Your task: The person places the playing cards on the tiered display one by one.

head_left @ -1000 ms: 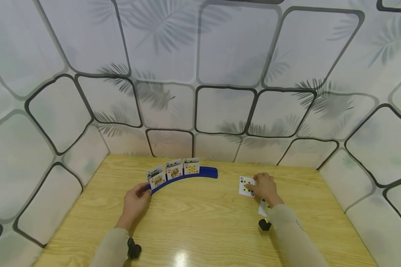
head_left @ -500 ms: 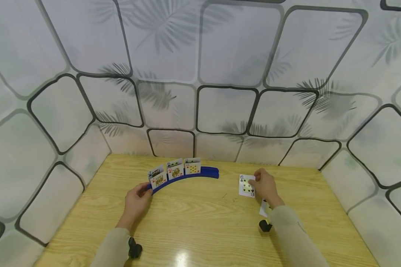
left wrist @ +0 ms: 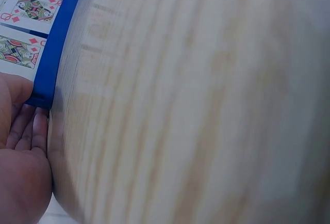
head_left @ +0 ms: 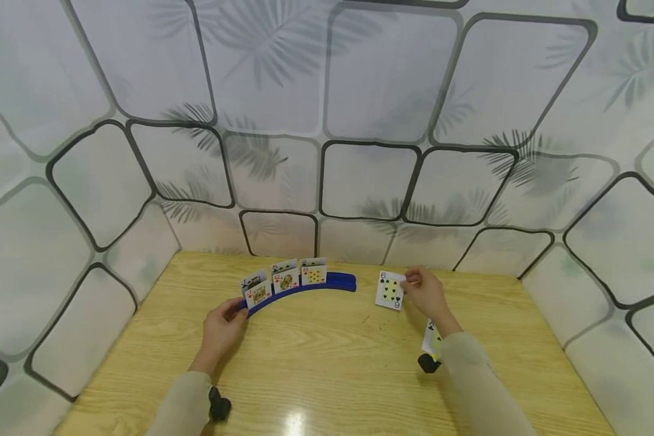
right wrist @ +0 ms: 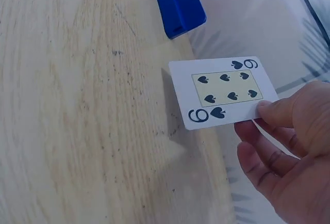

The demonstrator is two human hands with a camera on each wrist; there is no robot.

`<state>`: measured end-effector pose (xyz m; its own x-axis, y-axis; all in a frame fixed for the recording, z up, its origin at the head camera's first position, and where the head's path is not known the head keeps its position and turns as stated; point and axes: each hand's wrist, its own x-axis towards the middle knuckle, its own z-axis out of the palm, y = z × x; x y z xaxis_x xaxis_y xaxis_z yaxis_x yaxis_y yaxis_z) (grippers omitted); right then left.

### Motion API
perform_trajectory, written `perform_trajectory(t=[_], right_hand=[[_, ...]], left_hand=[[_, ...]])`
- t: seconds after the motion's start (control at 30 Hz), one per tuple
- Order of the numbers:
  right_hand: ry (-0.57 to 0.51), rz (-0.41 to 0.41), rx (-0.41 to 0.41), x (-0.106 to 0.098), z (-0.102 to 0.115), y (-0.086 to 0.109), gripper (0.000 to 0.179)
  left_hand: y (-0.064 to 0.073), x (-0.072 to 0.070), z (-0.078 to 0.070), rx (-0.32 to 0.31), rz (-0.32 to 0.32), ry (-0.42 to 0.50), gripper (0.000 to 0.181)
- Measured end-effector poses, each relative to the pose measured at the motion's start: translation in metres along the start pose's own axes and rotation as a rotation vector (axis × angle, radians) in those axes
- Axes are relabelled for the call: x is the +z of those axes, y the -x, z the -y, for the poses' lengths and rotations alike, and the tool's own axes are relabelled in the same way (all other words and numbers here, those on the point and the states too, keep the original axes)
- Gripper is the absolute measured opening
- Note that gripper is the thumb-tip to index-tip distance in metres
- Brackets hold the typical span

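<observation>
In the head view my right hand [head_left: 426,297] pinches a six of spades [head_left: 390,290] by its right edge. The right wrist view shows this playing card [right wrist: 221,91] face up above the table, with the thumb on its face and fingers beneath. My left hand [head_left: 223,333] grips the near left end of a curved blue card holder [head_left: 305,289]. In the left wrist view the thumb lies on top of the blue card holder [left wrist: 58,48], fingers at its end. Cards stand in two rows on it, among them a queen of diamonds [left wrist: 35,9].
Another card [head_left: 432,338] lies on the wooden table [head_left: 316,363], partly hidden by the right forearm. The right end of the holder [right wrist: 184,7] bears no cards. Patterned fabric walls [head_left: 360,181] rise at the table's back and sides.
The six of spades has come up off the table in my right hand and moved left, toward the holder. My left hand stays at the holder's end.
</observation>
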<state>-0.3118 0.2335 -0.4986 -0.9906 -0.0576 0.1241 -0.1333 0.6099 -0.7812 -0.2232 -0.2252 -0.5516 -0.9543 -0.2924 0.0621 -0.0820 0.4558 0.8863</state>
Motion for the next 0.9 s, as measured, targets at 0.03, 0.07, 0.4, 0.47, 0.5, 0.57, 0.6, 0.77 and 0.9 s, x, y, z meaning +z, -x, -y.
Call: perform_trajectory(t=[0.03,0.07,0.4,0.47,0.5,0.57,0.6,0.77,0.9], right_hand=[[-0.007,-0.001,-0.003,0.001,0.001,-0.001,0.026],[-0.012,-0.006,-0.005,0.001,0.002,-0.002,0.025],[-0.002,-0.064,-0.100,0.008,0.022,-0.008,0.024],[-0.005,-0.071,-0.117,0.010,0.026,-0.009,0.021],[-0.009,-0.073,-0.124,0.010,0.028,-0.009,0.019],[-0.018,-0.078,-0.144,0.012,0.031,-0.010,0.016],[-0.022,-0.082,-0.153,0.013,0.032,-0.011,0.014],[-0.038,-0.105,-0.199,0.018,0.039,-0.013,0.012],[-0.074,-0.086,-0.189,0.022,0.045,-0.015,0.014]], left_hand=[[0.000,0.000,0.000,0.001,0.000,-0.001,0.035],[0.001,0.000,0.000,0.004,-0.001,-0.001,0.035],[0.001,-0.001,0.000,0.003,0.004,-0.001,0.035],[0.001,-0.001,0.000,0.015,-0.001,0.003,0.035],[0.001,-0.001,0.000,0.019,-0.003,0.007,0.034],[0.000,-0.001,0.001,0.029,-0.006,0.013,0.033],[0.000,-0.001,0.001,0.031,-0.006,0.017,0.033],[0.001,-0.001,0.000,0.036,-0.002,0.020,0.033],[0.001,-0.002,0.001,0.037,-0.005,0.014,0.033]])
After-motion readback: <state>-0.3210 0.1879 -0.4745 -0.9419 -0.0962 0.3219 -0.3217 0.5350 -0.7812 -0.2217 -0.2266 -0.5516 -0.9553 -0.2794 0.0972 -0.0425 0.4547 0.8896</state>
